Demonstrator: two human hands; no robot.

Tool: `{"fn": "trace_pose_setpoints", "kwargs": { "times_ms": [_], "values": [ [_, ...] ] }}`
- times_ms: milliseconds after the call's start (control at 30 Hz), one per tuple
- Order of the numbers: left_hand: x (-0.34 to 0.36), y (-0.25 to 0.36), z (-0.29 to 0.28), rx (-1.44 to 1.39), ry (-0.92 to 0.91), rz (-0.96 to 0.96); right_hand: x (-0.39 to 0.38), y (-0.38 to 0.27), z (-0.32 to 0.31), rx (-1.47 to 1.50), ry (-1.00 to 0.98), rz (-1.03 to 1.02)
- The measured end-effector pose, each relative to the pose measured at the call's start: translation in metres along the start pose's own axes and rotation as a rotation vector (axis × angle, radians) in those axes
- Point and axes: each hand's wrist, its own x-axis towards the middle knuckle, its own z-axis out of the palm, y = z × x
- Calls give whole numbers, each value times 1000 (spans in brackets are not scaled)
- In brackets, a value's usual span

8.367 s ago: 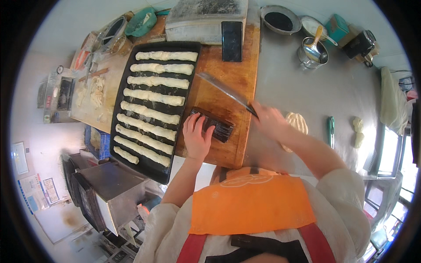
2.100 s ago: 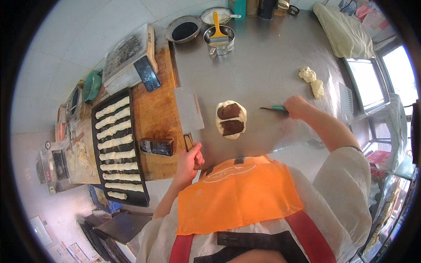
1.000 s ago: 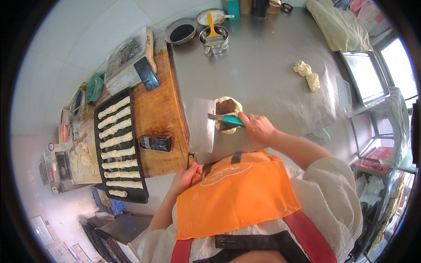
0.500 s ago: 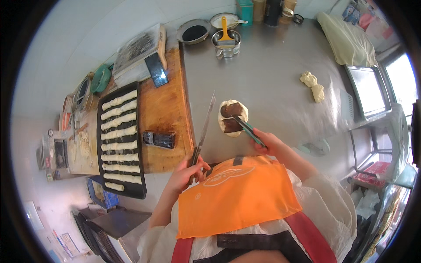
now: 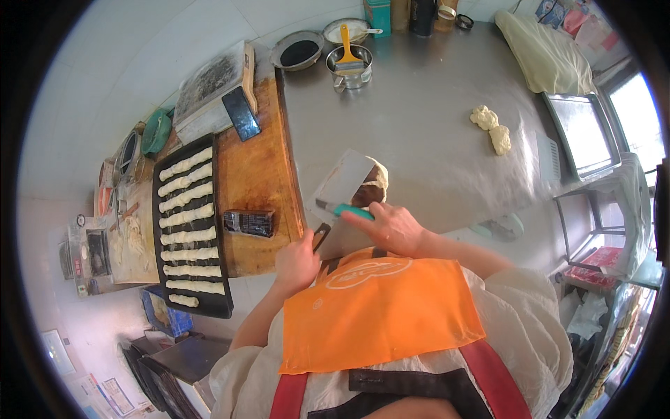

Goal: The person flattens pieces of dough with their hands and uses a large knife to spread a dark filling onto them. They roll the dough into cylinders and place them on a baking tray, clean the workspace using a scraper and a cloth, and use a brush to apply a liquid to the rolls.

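Observation:
My left hand point(image 5: 296, 262) is closed round the dark handle of a broad, flat-bladed knife point(image 5: 343, 183). The blade's wide face is turned up and covers part of a flattened piece of dough point(image 5: 381, 174) with dark brown filling point(image 5: 368, 194) on top. My right hand point(image 5: 394, 227) grips a small spreading tool with a teal handle point(image 5: 354, 211). Its tip lies over the lower part of the blade; whether it touches is not clear. The dough rests on the steel worktop, just beyond my right hand, which hides its near edge.
Left, a black tray point(image 5: 227, 302) of long dough strips overlaps the wooden board point(image 5: 269, 140). A phone point(image 5: 241, 113) and a dark packet point(image 5: 249, 223) lie there. Behind stand a pot point(image 5: 358, 75) with a yellow-handled scraper and a bowl point(image 5: 299, 50). Dough lumps point(image 5: 492, 129) sit right.
The knife has turned from edge-on to flat and moved over the dough. My right hand has swung left, bringing the teal-handled tool from the filling to the blade.

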Motion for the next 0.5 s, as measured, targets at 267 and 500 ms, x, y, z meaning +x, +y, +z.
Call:
{"fn": "trace_pose_setpoints", "kwargs": {
  "times_ms": [267,500],
  "values": [
    [-7,-10,-2,48,-64,-16,3,10,2,-53,-183,118],
    [-10,-9,-12,22,-78,-56,5,25,5,-124,-153,115]
  ]
}}
